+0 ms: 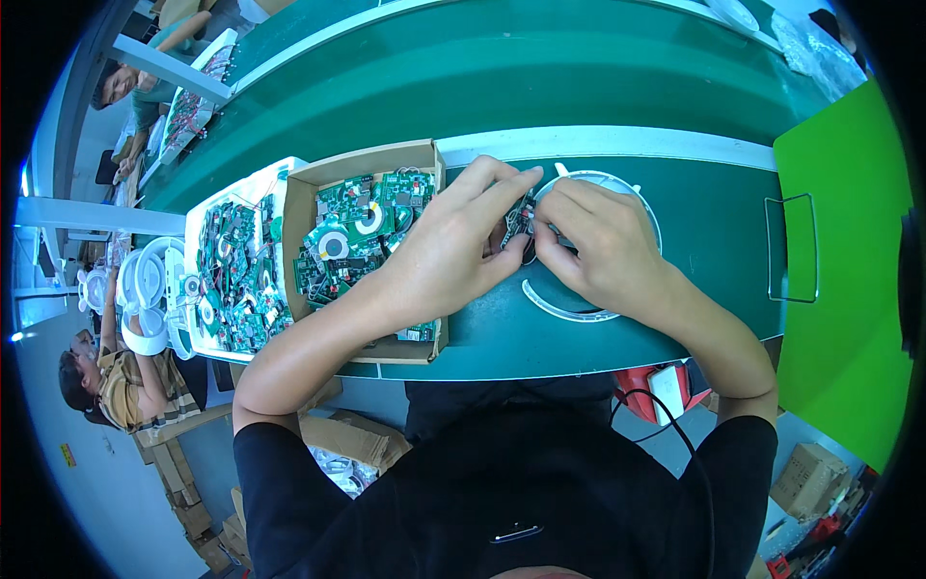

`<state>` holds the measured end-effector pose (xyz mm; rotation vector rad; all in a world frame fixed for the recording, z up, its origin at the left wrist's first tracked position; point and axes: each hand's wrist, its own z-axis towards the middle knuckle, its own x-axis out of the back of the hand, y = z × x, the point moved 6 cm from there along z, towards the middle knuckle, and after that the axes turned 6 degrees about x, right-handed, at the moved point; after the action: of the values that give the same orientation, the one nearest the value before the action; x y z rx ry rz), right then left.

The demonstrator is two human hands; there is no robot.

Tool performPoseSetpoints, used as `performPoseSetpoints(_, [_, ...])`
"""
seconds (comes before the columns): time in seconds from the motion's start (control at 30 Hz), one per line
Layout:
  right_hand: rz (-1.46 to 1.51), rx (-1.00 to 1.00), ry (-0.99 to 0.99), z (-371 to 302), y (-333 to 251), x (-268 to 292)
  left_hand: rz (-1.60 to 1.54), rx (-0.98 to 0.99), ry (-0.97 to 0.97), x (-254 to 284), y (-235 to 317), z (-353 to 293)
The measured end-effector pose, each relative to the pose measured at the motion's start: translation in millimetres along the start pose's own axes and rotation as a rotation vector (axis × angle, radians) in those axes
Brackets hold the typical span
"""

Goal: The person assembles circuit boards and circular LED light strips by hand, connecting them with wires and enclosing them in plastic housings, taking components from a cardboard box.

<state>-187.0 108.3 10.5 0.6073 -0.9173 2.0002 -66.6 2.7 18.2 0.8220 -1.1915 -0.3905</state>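
My left hand [453,241] is closed on the edge of a small circuit board [519,220], its thumb below and its fingers above. From the other side, my right hand [606,239] pinches at the same board; its fingertips hide whatever small part they grip. Under my hands lies a round white ring-shaped housing [561,307], its rim showing above and below my right hand. Beside my left forearm stands an open cardboard box [365,159] heaped with green circuit boards [338,207], some bearing white discs.
Left of the box, a white tray [201,217] holds more circuit boards with wires. A bright green panel [849,261] with a wire handle borders the right side. Two other people work at the far left, one beside white round housings [149,280]. A red object [656,391] sits below the table edge.
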Motion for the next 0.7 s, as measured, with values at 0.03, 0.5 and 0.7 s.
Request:
performPoseSetpoints(0.03, [0.001, 0.006, -0.004, -0.3, -0.2, -0.7, -0.002, 0.001, 0.0, -0.7, 0.4, -0.2])
performPoseSetpoints(0.5, [-0.02, 0.069, -0.019, 1.8, 0.1, 2.2, -0.02, -0.009, -0.014, 4.4, -2.0, 2.2])
performPoseSetpoints(0.7, [0.081, -0.125, 0.081, 3.4, 25.3, 56.3, 0.106, 0.015, 0.124, 17.2, -10.7, 6.8])
